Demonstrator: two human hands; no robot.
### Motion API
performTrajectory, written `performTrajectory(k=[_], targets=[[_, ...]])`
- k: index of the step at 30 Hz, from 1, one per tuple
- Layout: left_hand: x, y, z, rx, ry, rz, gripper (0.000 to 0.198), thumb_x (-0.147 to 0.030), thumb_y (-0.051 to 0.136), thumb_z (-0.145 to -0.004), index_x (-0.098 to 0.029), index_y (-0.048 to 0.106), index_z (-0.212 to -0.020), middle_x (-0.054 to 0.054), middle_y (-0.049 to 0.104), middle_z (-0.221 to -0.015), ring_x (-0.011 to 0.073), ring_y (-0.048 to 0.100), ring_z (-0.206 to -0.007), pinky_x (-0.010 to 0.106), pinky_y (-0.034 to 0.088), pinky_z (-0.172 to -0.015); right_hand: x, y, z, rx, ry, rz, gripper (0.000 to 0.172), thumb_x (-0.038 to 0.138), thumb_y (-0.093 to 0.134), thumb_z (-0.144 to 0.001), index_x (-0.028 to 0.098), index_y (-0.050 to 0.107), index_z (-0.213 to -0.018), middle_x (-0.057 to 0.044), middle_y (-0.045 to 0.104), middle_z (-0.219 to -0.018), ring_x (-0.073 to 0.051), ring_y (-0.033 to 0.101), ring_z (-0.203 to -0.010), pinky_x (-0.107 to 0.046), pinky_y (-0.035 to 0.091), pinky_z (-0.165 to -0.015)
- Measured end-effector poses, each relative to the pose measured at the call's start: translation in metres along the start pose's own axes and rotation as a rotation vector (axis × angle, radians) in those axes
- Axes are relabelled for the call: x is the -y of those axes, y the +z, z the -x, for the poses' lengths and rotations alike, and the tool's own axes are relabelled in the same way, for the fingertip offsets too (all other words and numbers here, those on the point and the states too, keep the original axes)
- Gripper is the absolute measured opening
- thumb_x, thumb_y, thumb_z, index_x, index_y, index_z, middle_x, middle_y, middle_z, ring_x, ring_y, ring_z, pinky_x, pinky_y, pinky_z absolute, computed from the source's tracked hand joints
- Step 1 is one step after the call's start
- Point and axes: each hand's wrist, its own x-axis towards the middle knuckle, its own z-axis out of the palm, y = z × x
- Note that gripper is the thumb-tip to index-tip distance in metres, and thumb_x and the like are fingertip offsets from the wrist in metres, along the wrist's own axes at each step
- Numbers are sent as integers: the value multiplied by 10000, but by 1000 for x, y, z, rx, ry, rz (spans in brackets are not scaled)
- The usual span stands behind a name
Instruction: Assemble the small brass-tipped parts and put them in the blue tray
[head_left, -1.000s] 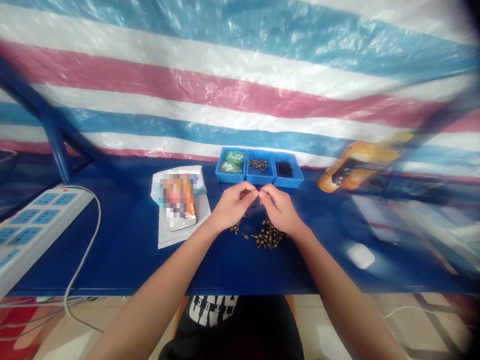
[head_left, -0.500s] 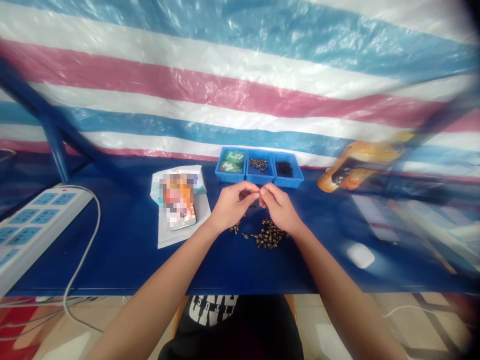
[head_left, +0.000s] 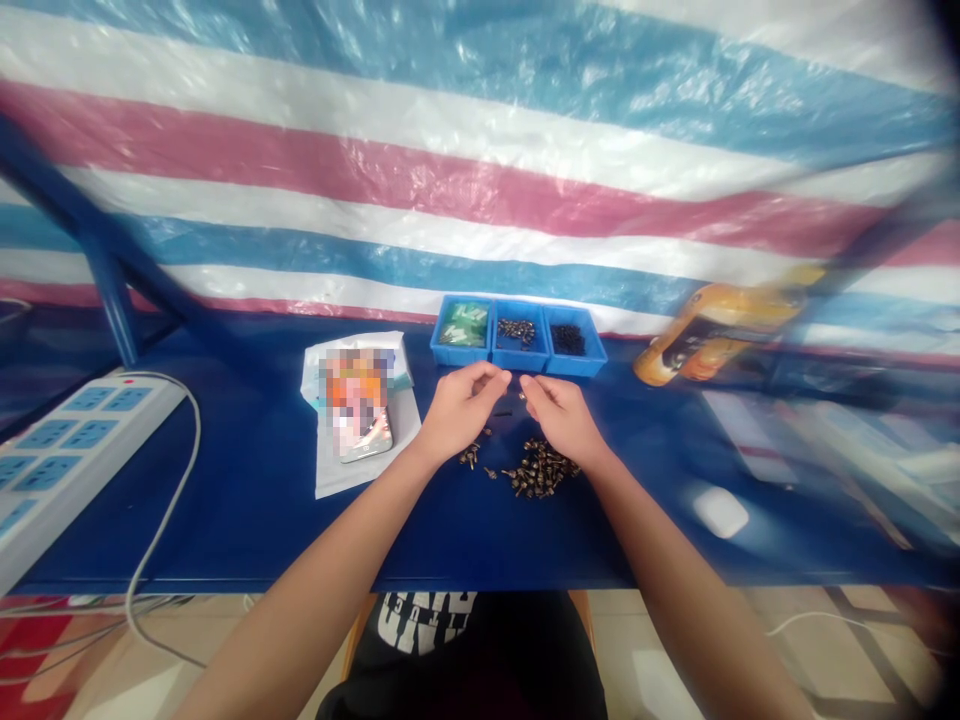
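My left hand (head_left: 466,402) is closed, thumb and forefinger pressed together; whatever they pinch is too small to make out. Just to its right, my right hand (head_left: 559,412) is closed around a small brass-coloured piece (head_left: 522,396) that peeks out at the fingertips. A narrow gap parts the two hands. Below my right hand lies a pile of brass-coloured fittings (head_left: 540,470), with a few loose ones (head_left: 470,456) to the left. One thin dark piece (head_left: 503,413) rests on the blue table (head_left: 450,530) between the hands.
Behind the hands stand three joined blue bins: green packets (head_left: 463,326), metal parts (head_left: 517,332), black parts (head_left: 568,339). A phone (head_left: 366,435) lies on a white bag (head_left: 330,475) at left, beyond it a power strip (head_left: 90,450). At right are an orange bottle (head_left: 720,325) and white case (head_left: 721,511).
The fingertips, together before, have moved slightly apart. The thin dark piece on the table between the hands now shows more clearly.
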Motion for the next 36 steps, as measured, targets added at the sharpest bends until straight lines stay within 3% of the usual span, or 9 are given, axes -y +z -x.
performTrajectory(k=[2,4,6,9,13,17,20,29,36], targets=[[3,0,-1,-26,-28,-3,352,-517,544,-913,-192,664,-856,18,700,-825,160,614,-746,262,463,-705,-4,1,-3,-46,34,-84,418,533,518,-944,201,523,-690,28,490,-597,-122,465,-554,-281,394,-570],[6,0,-2,-45,-49,-9,344,-518,550,-906,-196,661,-857,17,701,-825,165,619,-754,260,471,-704,-7,2,-5,-118,40,-190,315,525,573,-913,219,595,-987,29,555,-689,-129,523,-582,-286,448,-601],[8,1,-3,-56,-61,-21,328,-509,554,-903,-202,663,-859,13,701,-824,167,624,-758,258,475,-700,-10,0,-8,-178,49,-227,487,513,616,-887,259,493,-1284,30,593,-757,-137,556,-602,-296,478,-618],[10,1,-3,-60,-68,-36,299,-487,559,-903,-211,669,-865,6,705,-827,167,634,-770,255,477,-706,-12,-9,-9,-153,68,-102,453,500,610,-888,249,555,-1262,15,605,-738,-155,570,-639,-308,481,-640],[10,0,-3,-64,-66,-51,281,-470,561,-904,-215,672,-863,3,707,-827,164,644,-772,257,477,-719,-6,-34,-6,140,-24,107,253,444,588,-902,223,705,-939,-36,692,-908,-188,611,-800,-344,480,-759],[8,-1,-3,-60,-63,-74,280,-463,561,-904,-212,676,-857,7,714,-838,162,641,-766,258,471,-714,3,-53,1,524,-55,374,215,437,656,-854,290,758,-973,-34,683,-948,-235,584,-935,-389,448,-837],[7,-1,-3,-53,-65,-87,279,-457,556,-906,-212,678,-857,8,714,-841,162,637,-764,259,467,-708,3,-54,4,613,-24,517,245,486,665,-843,349,762,-1021,-39,669,-999,-265,553,-979,-432,417,-859],[6,-1,-2,-41,-51,-101,256,-432,555,-910,-212,668,-847,0,711,-834,158,635,-747,267,456,-708,-5,-29,3,530,-60,590,155,419,637,-882,308,745,-900,-36,681,-955,-263,570,-989,-470,380,-886],[2,0,-1,-34,-39,-114,242,-418,555,-913,-216,675,-856,-9,712,-843,153,631,-768,264,449,-725,-3,-23,0,299,-138,304,116,319,617,-914,252,701,-959,-11,746,-975,-203,660,-921,-382,471,-877]])
